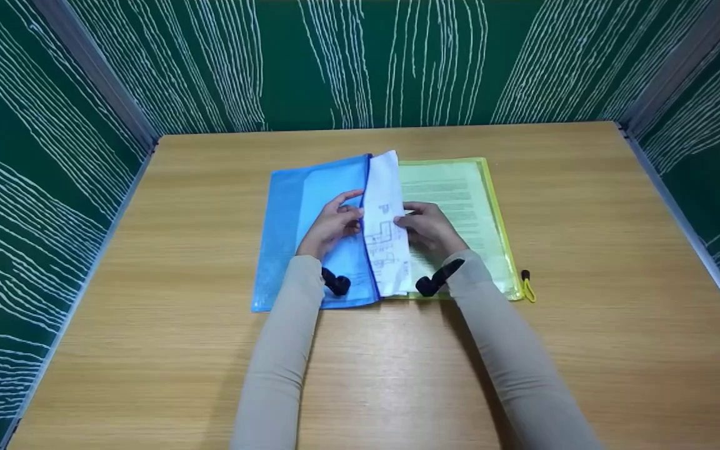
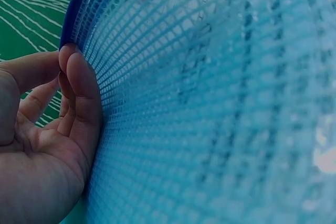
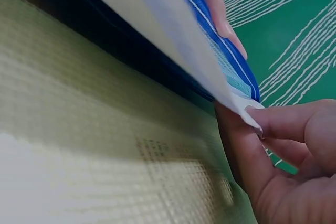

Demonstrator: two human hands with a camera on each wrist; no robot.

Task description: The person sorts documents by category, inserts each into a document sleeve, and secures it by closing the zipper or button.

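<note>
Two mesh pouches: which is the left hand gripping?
The blue pouch, on the left: the left hand pinches its dark-blue edge. The yellow pouch lies to the right, free of that hand.

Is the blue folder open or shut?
The blue folder is open: its dark edges stand apart in the right wrist view, and white paper sticks out between them, pinched by the right hand.
</note>
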